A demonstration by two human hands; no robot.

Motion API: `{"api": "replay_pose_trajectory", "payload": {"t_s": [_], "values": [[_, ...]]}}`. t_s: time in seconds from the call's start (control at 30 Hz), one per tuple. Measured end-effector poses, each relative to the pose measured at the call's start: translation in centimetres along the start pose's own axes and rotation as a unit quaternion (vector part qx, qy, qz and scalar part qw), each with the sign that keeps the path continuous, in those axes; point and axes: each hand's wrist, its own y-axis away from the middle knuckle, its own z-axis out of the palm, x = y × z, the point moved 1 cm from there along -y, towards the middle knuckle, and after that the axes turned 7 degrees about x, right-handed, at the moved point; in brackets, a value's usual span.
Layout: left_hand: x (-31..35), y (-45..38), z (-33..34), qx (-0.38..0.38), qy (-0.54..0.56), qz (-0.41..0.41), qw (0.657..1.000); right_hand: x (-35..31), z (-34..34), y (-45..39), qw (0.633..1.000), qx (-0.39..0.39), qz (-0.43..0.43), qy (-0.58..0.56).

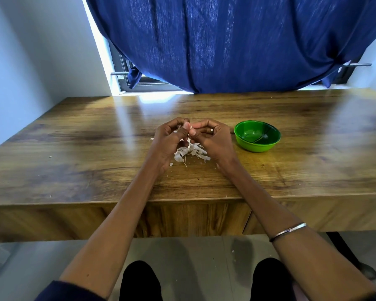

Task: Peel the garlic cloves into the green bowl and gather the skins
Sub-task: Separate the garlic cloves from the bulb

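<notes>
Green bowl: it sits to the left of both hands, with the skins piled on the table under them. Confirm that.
Not quite. In the head view the green bowl sits to the right of both hands, beside the right hand. The skins do lie piled on the table under them.

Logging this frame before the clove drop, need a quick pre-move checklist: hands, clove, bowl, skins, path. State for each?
1. Garlic clove pinched between both hands: ok. Left hand and right hand meet on it above the table.
2. Clove fully peeled: cannot tell, fingers hide most of it.
3. Green bowl upright, on the right hand's side: ok.
4. Bowl contents: cannot tell, glare on the inside.
5. Skins gathered: not ok. Main pile lies under the hands, but bits are scattered on the table.
6. Path from hands to bowl: ok, bare wood between.
</notes>
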Motion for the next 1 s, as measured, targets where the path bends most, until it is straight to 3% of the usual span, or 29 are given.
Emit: {"api": "replay_pose_trajectory", "payload": {"t_s": [0.33, 0.53, 1.0], "values": [[-0.2, 0.0, 1.0, 0.032, -0.002, -0.002, 0.999, 0.3, 0.3, -0.4, 0.998, 0.031, -0.042, 0.045], [-0.3, -0.2, 1.1, 0.066, -0.041, 0.051, 0.996, 0.0, 0.3, 0.0, 0.989, 0.073, -0.093, 0.088], [0.0, 0.0, 0.9, 0.134, -0.036, 0.074, 0.988, 0.5, 0.1, -0.2, 0.993, 0.062, -0.075, 0.069]]}}
